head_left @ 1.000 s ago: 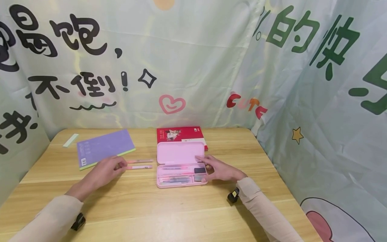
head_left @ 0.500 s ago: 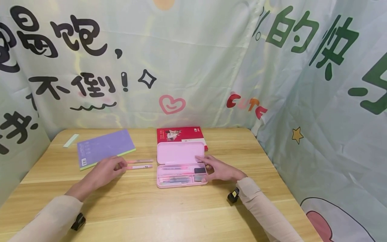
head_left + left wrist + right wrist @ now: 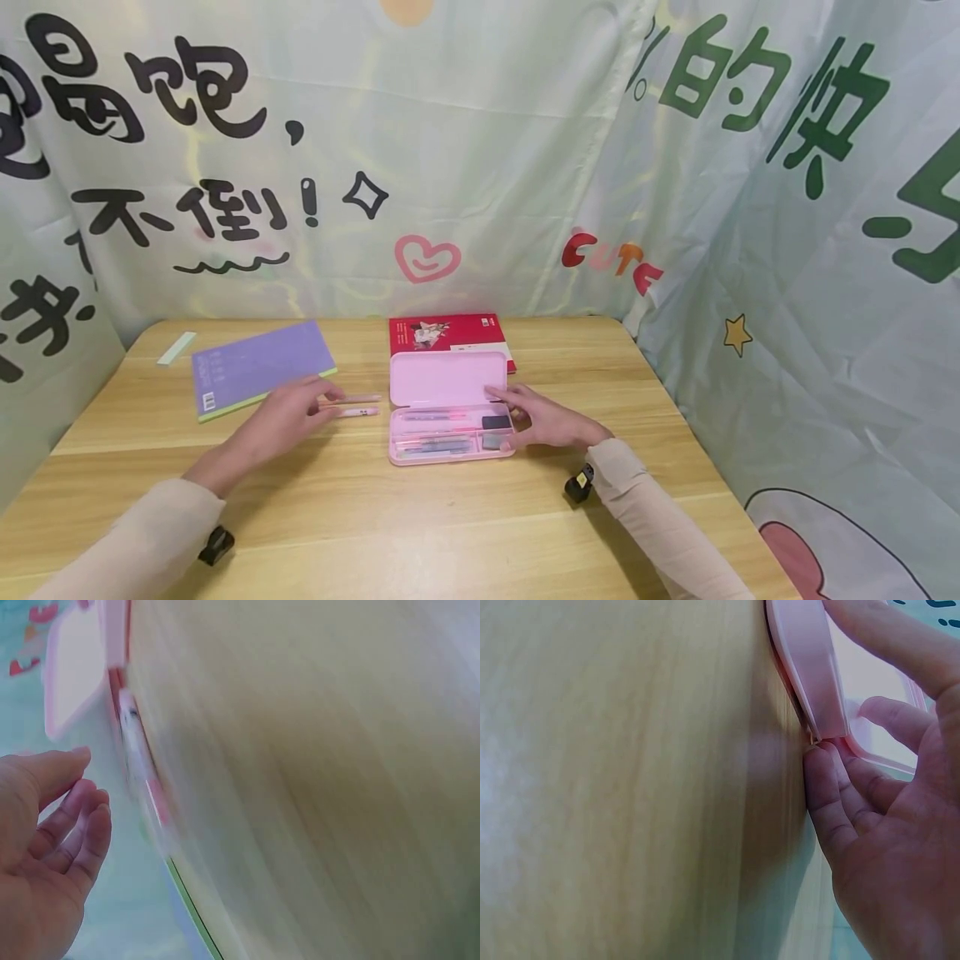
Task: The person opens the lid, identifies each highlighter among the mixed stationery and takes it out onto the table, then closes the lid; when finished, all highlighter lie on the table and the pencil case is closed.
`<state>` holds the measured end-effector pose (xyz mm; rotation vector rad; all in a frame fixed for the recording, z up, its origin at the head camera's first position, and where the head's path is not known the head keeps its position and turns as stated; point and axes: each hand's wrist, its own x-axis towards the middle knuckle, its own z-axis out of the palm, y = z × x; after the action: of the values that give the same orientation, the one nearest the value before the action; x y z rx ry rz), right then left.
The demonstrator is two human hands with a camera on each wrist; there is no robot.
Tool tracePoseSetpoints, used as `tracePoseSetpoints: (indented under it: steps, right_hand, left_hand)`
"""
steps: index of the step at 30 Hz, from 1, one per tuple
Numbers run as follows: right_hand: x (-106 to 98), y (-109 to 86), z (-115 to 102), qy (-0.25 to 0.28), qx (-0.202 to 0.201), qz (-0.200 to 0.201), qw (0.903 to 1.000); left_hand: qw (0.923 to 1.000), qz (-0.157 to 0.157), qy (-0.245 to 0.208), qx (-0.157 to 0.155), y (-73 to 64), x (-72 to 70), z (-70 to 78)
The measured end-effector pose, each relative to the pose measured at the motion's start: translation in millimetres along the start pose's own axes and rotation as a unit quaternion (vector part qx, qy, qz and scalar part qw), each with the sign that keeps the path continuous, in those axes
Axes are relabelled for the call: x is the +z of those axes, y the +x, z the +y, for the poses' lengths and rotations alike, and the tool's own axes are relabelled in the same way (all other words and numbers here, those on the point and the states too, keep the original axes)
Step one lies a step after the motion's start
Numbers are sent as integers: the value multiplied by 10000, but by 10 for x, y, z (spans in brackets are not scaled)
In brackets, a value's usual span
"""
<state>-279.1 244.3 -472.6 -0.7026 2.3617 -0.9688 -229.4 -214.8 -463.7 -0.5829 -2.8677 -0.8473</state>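
Note:
An open pink pencil case [image 3: 450, 458] lies mid-table, its lid tipped back, with pens and a dark eraser [image 3: 495, 422] inside. My right hand [image 3: 551, 419] grips its right end: the thumb is at the front corner, one finger touches the lid, and the others curl by the hinge. To the left, a pink-and-white pen [image 3: 358, 412] and a thinner pinkish pen [image 3: 366, 398] lie side by side. Above their left ends is my left hand [image 3: 288, 417], fingers loosely bent, thumb near the fingertips. The left wrist view shows nothing between them; the pen [image 3: 139, 754] there is blurred.
Behind the left hand lies a purple notebook [image 3: 262, 362] with a green edge. A pale strip [image 3: 176, 348] is at the far left. The lid leans by a red book [image 3: 450, 331] at the back. Printed curtains [image 3: 480, 167] stand around the wooden table [image 3: 450, 533].
My left hand has moved right and slightly away from me, now covering more of the pens' left ends. The pens, the pencil case and my right hand stay where they were.

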Motion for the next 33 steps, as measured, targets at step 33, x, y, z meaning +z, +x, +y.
tracePoseSetpoints:
  steps: [33]
  right_hand:
    - [3, 8, 22, -158, -13, 60, 9999]
  left_hand:
    - [9931, -663, 723, 639, 406, 679, 669]
